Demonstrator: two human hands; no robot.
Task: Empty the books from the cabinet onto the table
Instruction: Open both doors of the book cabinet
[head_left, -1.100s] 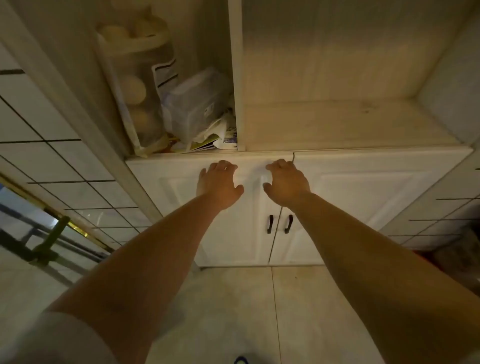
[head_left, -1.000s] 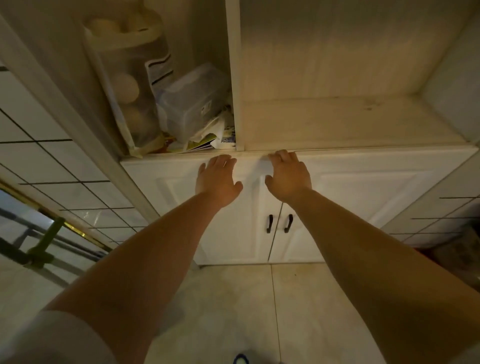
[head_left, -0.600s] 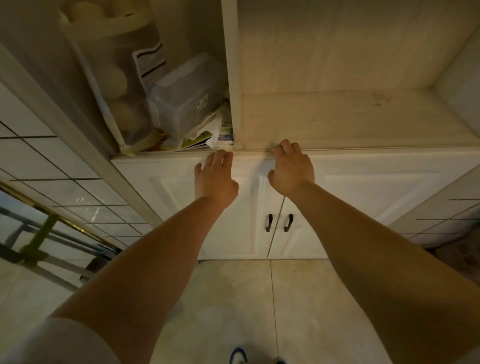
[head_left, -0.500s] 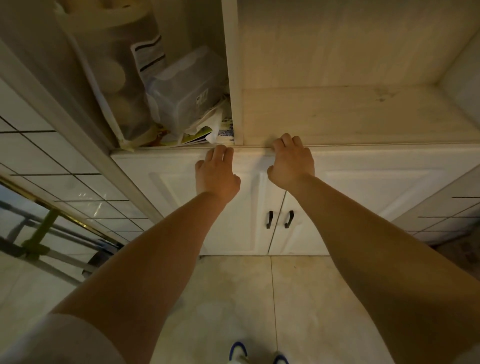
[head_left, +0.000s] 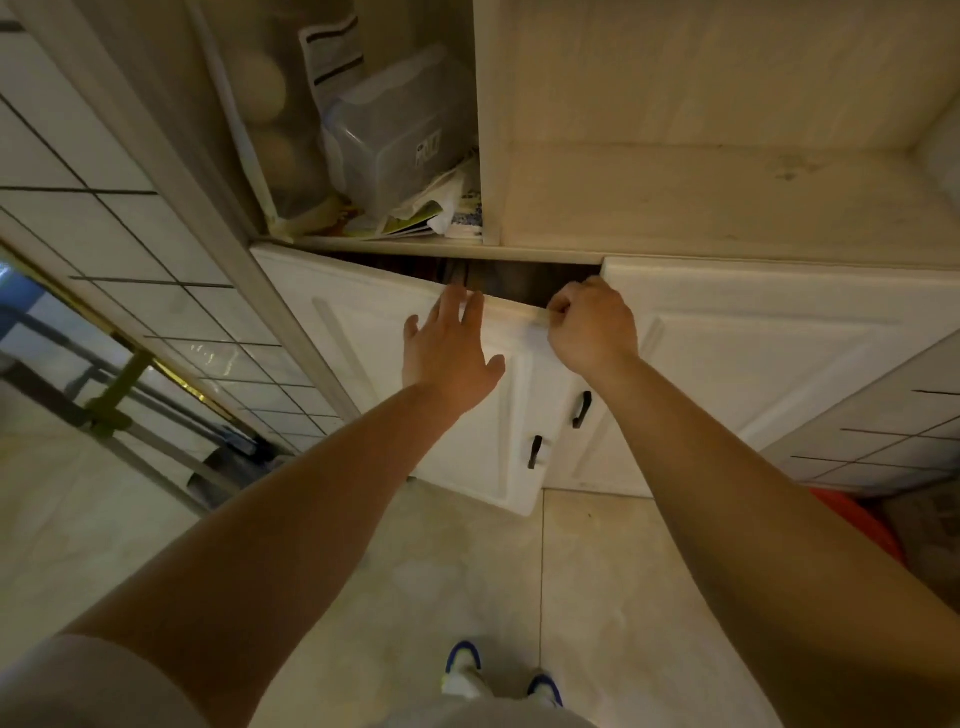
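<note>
The white cabinet's left door stands partly swung out toward me, leaving a dark gap behind its top edge. Upright book spines show dimly in that gap. My right hand grips the door's top corner with curled fingers. My left hand lies flat on the door front, its straight fingers reaching the top edge. The right door is closed.
Above the doors, the left shelf holds a clear plastic box, a bag of round things and loose papers; the right shelf is bare. Tiled wall at left, a red object on the floor at right.
Both doors were closed with my hands flat near their top edge. Now the left door has swung outward, my right hand's fingers have curled over its top corner, and the dark interior shows.
</note>
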